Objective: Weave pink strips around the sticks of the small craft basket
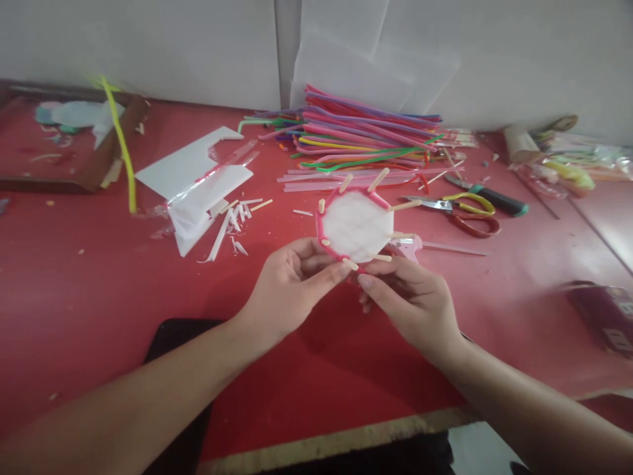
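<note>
I hold a small white octagonal piece [357,225] edged with pink straw, with several short wooden sticks poking out around its rim. My left hand [291,287] grips its lower left edge, thumb and fingers closed on the rim. My right hand [413,297] pinches its lower right edge beside one of the sticks. The piece is raised a little above the red table [79,297]. A pink glue gun [410,245] lies just behind my right hand, partly hidden.
A pile of coloured straws [366,135] lies at the back centre. Scissors and pliers [465,208] rest to the right. White cut sheets and scraps [202,185] lie to the left, with a yellow-green straw [123,145] and a brown tray [64,135]. A dark box [606,316] sits at far right.
</note>
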A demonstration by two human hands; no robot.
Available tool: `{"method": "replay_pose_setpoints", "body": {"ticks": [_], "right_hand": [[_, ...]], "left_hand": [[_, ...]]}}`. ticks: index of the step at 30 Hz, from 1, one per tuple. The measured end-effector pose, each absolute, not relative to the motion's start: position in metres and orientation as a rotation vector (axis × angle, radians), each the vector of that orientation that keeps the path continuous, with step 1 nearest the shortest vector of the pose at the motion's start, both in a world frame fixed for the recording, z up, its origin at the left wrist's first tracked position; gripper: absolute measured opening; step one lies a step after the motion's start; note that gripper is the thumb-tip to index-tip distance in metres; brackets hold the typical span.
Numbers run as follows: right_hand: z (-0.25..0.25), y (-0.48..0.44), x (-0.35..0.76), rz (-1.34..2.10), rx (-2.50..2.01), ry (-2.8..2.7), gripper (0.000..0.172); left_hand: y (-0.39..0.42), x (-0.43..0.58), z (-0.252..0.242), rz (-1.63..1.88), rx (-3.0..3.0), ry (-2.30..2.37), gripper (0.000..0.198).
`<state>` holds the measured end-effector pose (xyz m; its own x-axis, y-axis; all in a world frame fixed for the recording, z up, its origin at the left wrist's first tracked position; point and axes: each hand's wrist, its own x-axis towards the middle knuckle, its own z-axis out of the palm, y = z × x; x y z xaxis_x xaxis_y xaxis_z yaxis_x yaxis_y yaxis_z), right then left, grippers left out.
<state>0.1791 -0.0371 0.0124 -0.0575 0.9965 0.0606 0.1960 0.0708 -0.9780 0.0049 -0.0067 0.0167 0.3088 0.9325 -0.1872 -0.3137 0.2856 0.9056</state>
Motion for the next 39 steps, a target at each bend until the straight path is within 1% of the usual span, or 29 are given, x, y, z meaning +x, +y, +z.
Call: {"method": "replay_pose_setpoints", "body": {"ticks": [5,10,14,17,21,27,34,39], "right_hand": [[0.015,-0.036,0.182,1.086,-1.17,-1.475,0.002],[0.02,-0.033,0.188,0.976,-1.171,-1.692,0.009],[0.019,-0.034,0.19,0.826,-1.216,-1.729,0.005],[0.019,-0.034,0.191,0.825,-1.238,-1.649,0.002],[0.02,-0.033,0.191,0.793,-1.299,-1.633,0.007],[0.014,-0.033,0.192,0.535,-1.335,-1.696,0.012],[0.009,-0.035,0.191,0.562,-1.387,-1.582,0.013],[0.01,-0.034,0.192,0.49,-1.358,-1.627,0.019]], "left_hand": [[-0.005,0.006,0.013,0.987,0.774,0.839,0.013],[-0.004,0.005,0.012,0.967,0.719,0.848,0.015],[-0.004,0.005,0.013,0.971,0.705,0.86,0.014],[-0.004,0.005,0.014,0.958,0.693,0.884,0.014],[-0.004,0.005,0.013,0.939,0.676,0.848,0.015],[-0.005,0.004,0.01,0.935,0.707,0.866,0.015],[-0.005,0.003,0.011,0.913,0.826,0.907,0.019],[-0.004,0.002,0.01,0.911,0.853,0.899,0.019]]}}
